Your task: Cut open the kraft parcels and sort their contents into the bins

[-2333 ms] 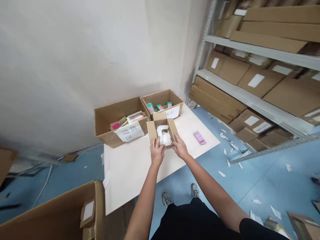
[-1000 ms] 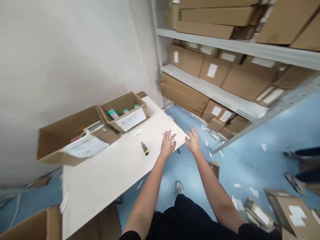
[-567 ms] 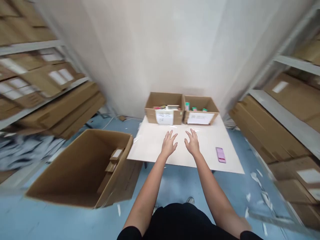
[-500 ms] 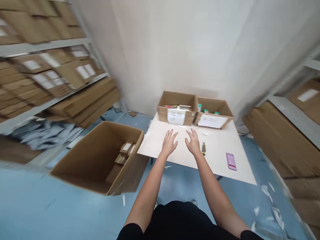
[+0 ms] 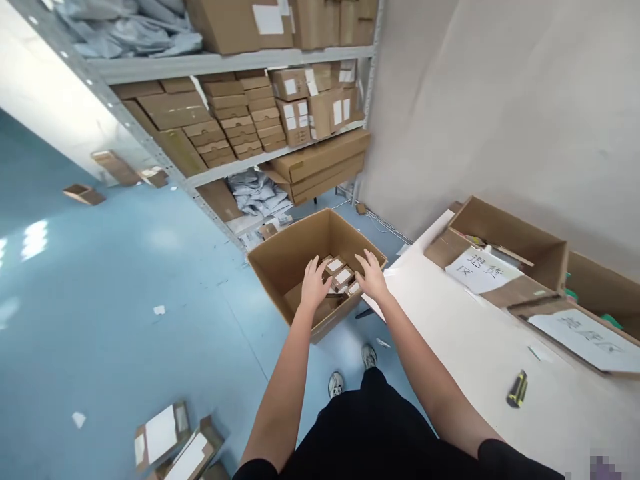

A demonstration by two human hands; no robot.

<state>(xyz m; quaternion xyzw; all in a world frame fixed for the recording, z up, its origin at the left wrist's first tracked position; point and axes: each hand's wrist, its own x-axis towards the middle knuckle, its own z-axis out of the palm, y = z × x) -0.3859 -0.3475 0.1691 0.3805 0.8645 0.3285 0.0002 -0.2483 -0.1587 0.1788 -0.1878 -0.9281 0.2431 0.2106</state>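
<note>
A large open cardboard box [image 5: 280,260] stands on the floor ahead of me, left of the table. Several small cardboard boxes [image 5: 343,275] with white labels lie inside it along the right side. Over the box's opening, my left hand [image 5: 315,285] has its fingers apart and holds nothing. My right hand [image 5: 373,277], also with spread fingers and nothing in it, is above the box's right side. Between the two hands the small labelled boxes show; whether either hand touches them I cannot tell.
On the white table [image 5: 450,333] at right are two open cartons, one [image 5: 500,280] with a handwritten sign and another [image 5: 595,333] beside it, plus a yellow-black utility knife [image 5: 517,389]. A metal shelf [image 5: 235,63] stacked with boxes stands behind. Labelled packages [image 5: 163,433] lie on the floor at lower left.
My view has turned left from the table to the large box. Both hands have moved from over the table to over that box, still with fingers spread.
</note>
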